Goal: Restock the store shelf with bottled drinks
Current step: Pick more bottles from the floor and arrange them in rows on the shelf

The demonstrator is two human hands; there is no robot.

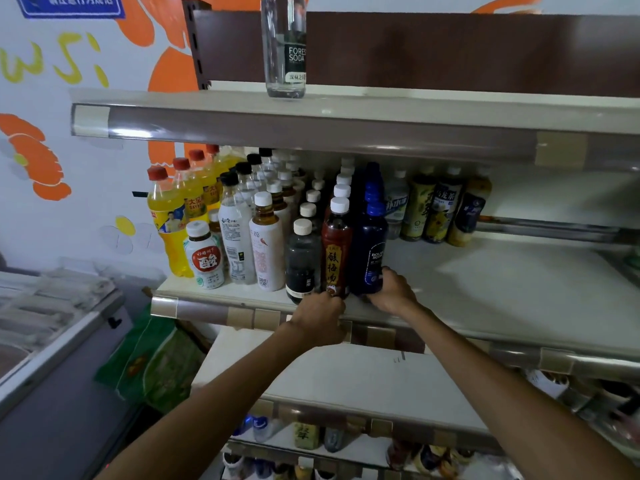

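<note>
Dark blue bottle (pixel 369 251) stands upright at the front of the middle shelf (pixel 502 292), with the right hand (pixel 391 292) wrapped low round its base. The left hand (pixel 318 317) is curled at the foot of the red-brown bottle (pixel 336 251) touching it; whether it grips is hidden. Held so low and so near the lip, the tall bottle could tip forward off the shelf, or a sideways shove could topple the packed row. It looks glossy, opaque navy, blue-capped, with pale lettering.
</note>
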